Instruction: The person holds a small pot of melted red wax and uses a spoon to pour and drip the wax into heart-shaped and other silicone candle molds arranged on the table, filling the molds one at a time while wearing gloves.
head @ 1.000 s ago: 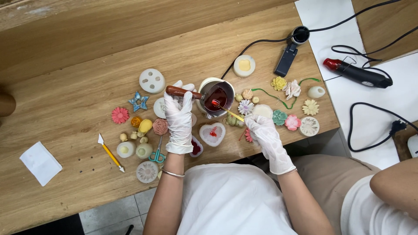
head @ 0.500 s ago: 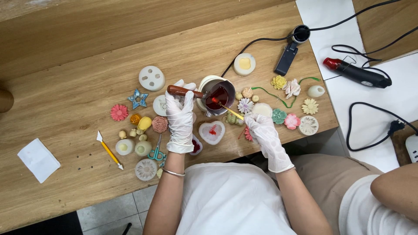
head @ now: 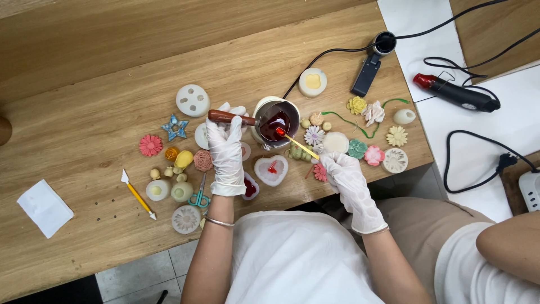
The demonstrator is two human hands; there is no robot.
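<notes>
Over the heart-shaped mould [head: 271, 170]: left hand [head: 226, 147] clamped on pot handle [head: 229, 117], right hand [head: 343, 171] pinching yellow stick [head: 298, 146]; best kept level, red wax [head: 274, 125] carried in small drops.

Pale wooden table [head: 101, 67] under even light; white sheets [head: 506, 124] along its right edge; grey tiled floor [head: 140, 270] below the near edge.
</notes>
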